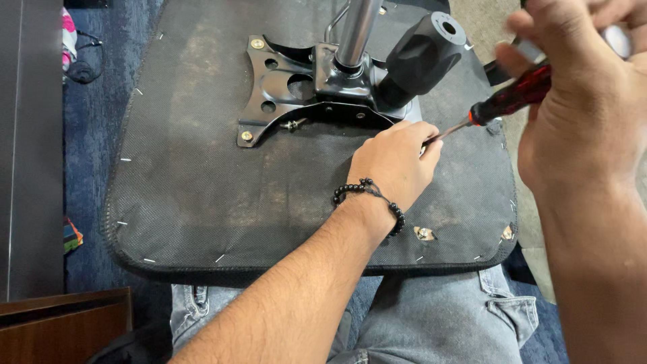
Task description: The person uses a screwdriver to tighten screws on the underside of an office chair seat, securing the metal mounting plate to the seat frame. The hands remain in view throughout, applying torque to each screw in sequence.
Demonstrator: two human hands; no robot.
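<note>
Blue carpet (91,202) covered the floor, with a dark panel along the left edge of the view and a brown wooden corner (64,323) at lower left. An upturned office chair seat (202,195) rested across the person's lap, on light-blue jeans (438,317), its underside lined with black fabric stapled along the rim; two small tears showed near the seat's right front corner. A black metal tilt mechanism plate (290,87) sat bolted to the underside toward the far edge, brass-coloured bolts at its left corners, one loose screw (292,124) lying at its near edge. A chrome gas-lift column (357,30) rose from the mechanism, and a black cylindrical knob (421,57) stuck out on its right side. The left hand (394,162), a black bead bracelet (367,192) on its wrist, lay on the fabric just beside the plate's near right edge, fingers curled around the tip end of the screwdriver shaft. What lay under that tip was hidden by the hand. The right hand (579,114), close to the camera at upper right, was clenched around the top of the screwdriver (512,94); its red-and-black handle slanted down and left, with the thin metal shaft running into the left hand's fingers. A bit of bright cloth (69,37) lay on the carpet at far left.
</note>
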